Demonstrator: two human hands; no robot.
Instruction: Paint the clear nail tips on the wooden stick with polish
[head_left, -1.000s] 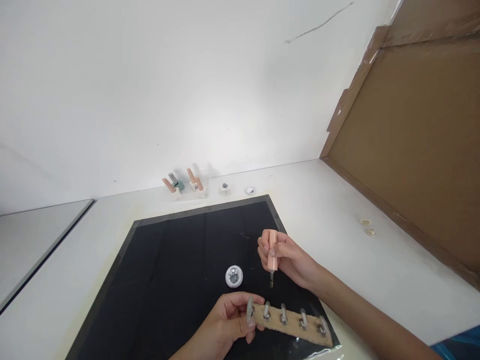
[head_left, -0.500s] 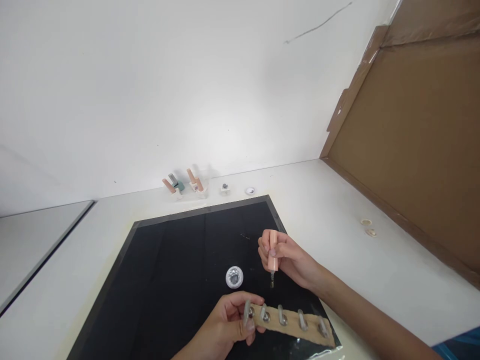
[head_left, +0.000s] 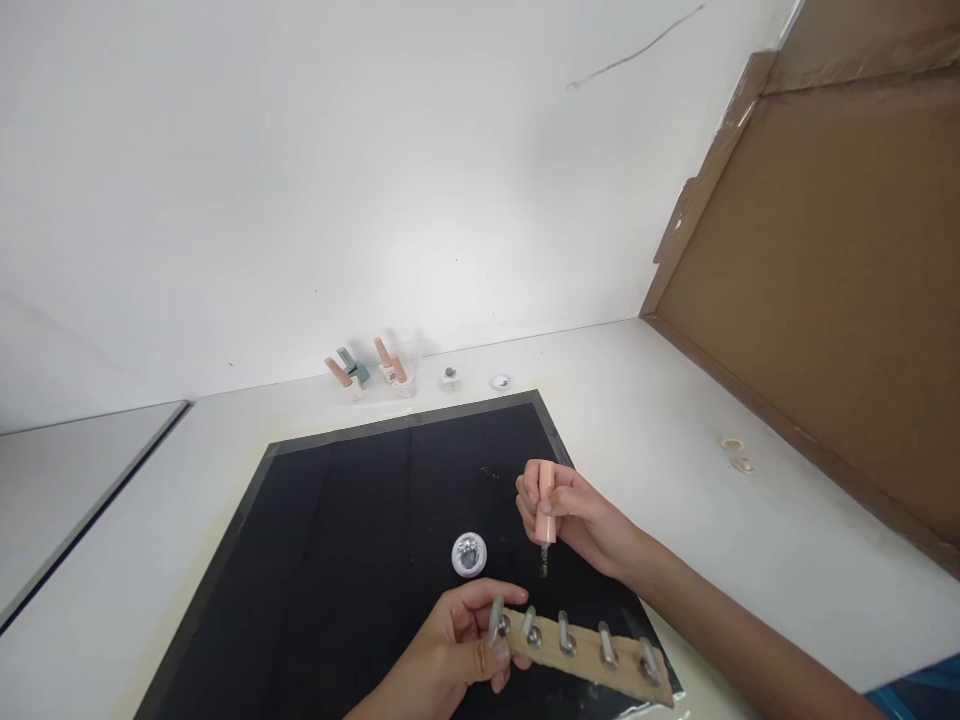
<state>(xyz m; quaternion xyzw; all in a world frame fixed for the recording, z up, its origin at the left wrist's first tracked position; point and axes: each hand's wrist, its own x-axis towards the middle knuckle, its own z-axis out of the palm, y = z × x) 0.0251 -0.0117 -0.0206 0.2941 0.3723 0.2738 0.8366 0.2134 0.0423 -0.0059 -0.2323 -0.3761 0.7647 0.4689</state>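
Observation:
My left hand (head_left: 469, 640) grips the left end of a tan cardboard strip (head_left: 592, 668), thumb on top. Along the strip stand several clear nail tips (head_left: 565, 630) on round metal holders. My right hand (head_left: 562, 510) is closed around a peach nail polish brush cap (head_left: 547, 500), its brush pointing down. The brush tip (head_left: 544, 570) hangs above the strip, apart from the nail tips. Left of the brush, a small round pot (head_left: 469, 555) with silvery contents sits on the black mat (head_left: 360, 560).
Along the wall stand nail polish bottles (head_left: 397, 375), a small clear bottle (head_left: 450, 378) and a round white lid (head_left: 500, 382). Two small beige discs (head_left: 739, 455) lie on the right of the white table (head_left: 637, 400). A cardboard panel (head_left: 825, 300) rises at the right.
My left hand has tilted the strip slightly, its right end a little lower and further right. My right hand and the brush have barely moved.

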